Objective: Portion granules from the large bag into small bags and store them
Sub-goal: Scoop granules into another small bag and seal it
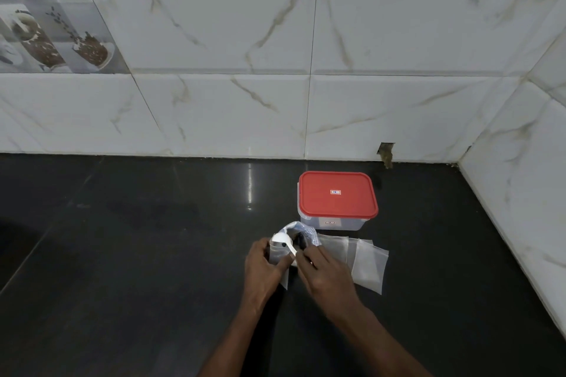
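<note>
Dark tabletop (128,254) backed by a marble-patterned tiled wall (245,24), seen from the head camera. Left of centre, the left hand (266,263) is closed around a small bag (277,257), fingers wrapped on its outer side so that the mouth faces up; holding it upright in this way presumably keeps the opening steady for filling. A white spoon (283,240) sits at that mouth, bowl uppermost, its handle running down and to the right toward the right hand (326,272). The right hand is closed with its fingertips pinched at the handle's end, though whether they grip the spoon or the bag's edge cannot be told, since the contact is partly hidden. Directly behind both hands, touching the small bag's far side, lies the large bag (301,231), crumpled and open, with dark contents showing at its mouth; its nearness keeps each spoon transfer short. To the right of the right hand, flat empty small bags (367,266) lie overlapping on the tabletop, within easy reach for the next portions. Behind them stands a clear container (340,222) with its red lid (337,194) closed, likely the storage place, not yet opened.
</note>
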`<act>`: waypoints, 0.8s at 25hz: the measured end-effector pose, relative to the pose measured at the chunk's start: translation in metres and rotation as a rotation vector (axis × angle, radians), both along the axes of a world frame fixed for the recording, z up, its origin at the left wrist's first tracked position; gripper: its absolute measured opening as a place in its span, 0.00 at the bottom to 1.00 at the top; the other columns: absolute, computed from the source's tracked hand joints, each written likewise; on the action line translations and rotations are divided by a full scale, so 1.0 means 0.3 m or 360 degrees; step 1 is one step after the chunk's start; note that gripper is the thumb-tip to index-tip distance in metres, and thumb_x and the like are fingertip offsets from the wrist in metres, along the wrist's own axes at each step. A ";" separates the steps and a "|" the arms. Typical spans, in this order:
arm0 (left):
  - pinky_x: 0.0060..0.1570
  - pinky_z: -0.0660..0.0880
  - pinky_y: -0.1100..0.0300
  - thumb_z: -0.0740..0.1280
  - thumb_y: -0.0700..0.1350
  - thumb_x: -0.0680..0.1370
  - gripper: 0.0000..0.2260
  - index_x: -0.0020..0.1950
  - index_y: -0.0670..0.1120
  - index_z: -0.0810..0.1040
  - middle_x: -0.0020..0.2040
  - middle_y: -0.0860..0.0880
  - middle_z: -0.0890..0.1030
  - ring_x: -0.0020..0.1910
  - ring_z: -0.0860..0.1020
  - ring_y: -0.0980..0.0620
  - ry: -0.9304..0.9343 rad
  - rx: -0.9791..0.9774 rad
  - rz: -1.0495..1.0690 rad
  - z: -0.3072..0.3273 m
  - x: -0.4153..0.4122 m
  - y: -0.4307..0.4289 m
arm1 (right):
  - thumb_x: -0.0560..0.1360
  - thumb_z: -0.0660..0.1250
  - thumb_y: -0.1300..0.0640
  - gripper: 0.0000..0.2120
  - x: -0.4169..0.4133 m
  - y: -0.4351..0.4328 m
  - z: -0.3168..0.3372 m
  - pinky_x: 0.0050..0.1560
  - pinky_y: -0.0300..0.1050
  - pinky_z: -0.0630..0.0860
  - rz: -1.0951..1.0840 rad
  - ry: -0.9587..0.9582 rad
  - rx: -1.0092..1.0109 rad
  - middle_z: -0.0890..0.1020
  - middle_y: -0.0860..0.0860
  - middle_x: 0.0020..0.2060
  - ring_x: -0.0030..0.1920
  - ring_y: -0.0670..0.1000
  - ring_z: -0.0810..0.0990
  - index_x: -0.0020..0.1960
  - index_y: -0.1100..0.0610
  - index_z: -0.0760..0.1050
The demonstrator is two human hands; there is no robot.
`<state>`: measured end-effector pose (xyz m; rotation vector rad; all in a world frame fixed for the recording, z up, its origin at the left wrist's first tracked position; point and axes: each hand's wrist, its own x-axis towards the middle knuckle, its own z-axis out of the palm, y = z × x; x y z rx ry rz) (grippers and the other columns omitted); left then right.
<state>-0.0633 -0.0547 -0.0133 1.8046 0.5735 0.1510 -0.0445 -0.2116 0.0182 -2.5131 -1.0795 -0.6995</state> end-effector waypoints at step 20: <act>0.50 0.82 0.52 0.79 0.55 0.67 0.17 0.52 0.55 0.81 0.49 0.54 0.85 0.47 0.83 0.60 -0.0013 0.0036 -0.0007 0.017 -0.033 -0.007 | 0.74 0.73 0.61 0.06 0.116 -0.032 -0.020 0.36 0.62 0.81 -0.0813 0.1997 0.1260 0.80 0.54 0.25 0.24 0.51 0.78 0.39 0.62 0.83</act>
